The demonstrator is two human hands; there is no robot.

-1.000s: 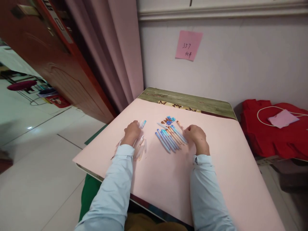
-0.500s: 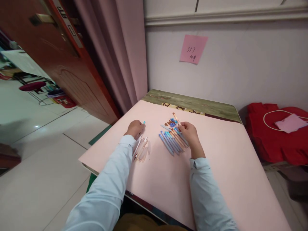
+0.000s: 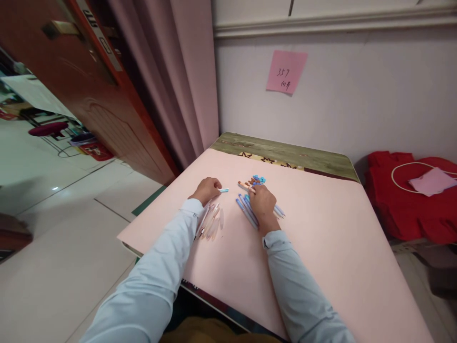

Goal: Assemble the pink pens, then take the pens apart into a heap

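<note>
Left hand (image 3: 206, 190): pinching closed on a slim turquoise plastic tube (image 3: 224, 190). Right hand (image 3: 263, 204): closing around a slender orange-brown plastic pen (image 3: 245, 186), seemingly gripping low so its end is protruding left.

Indoor room, home-like or small workroom, can't tell which. Cues: reddish-brown panelled door (image 3: 103, 105) with metal lever handle (image 3: 63, 29), long mauve fabric curtain (image 3: 187, 76), glossy pale floor tiles (image 3: 85, 247), round maroon stool (image 3: 48, 128) past door, pink paper note (image 3: 286, 72) handwritten "357" on plain pale wall (image 3: 357, 95).
</note>
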